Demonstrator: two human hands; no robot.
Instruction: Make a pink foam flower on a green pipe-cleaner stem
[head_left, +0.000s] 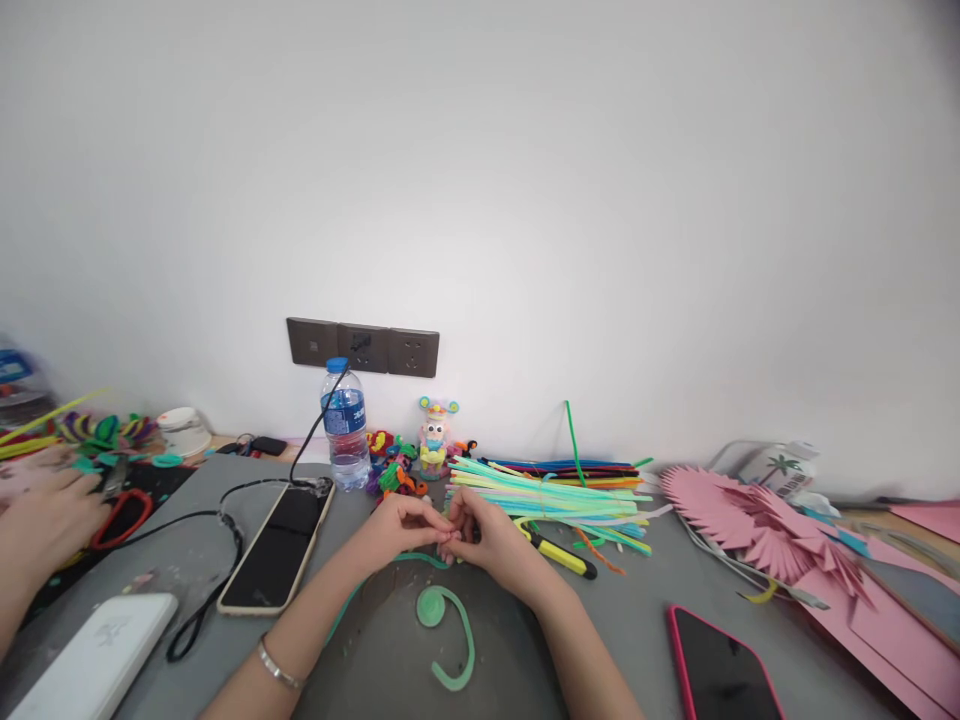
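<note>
My left hand [405, 530] and my right hand [491, 545] meet in a pinch over the grey table mat. From the fingertips a green pipe cleaner [421, 557] curves away to the left and passes beneath my left forearm. The fingers hide its pinched end. Just below my hands lies another green pipe cleaner [469, 635], wound into a tight flat coil at one end with a loose curved tail. A yellow-and-black utility knife [562, 556] rests beyond my right hand.
Behind my hands are a pipe cleaner bundle [547, 490], a small figurine [433, 440] and a water bottle [346, 430]. Phones lie left [277, 550] and right [724, 665]. A white power bank [97, 655], another person's hand [56, 520], red-handled scissors [124, 518] and pink folded paper [772, 540] flank them.
</note>
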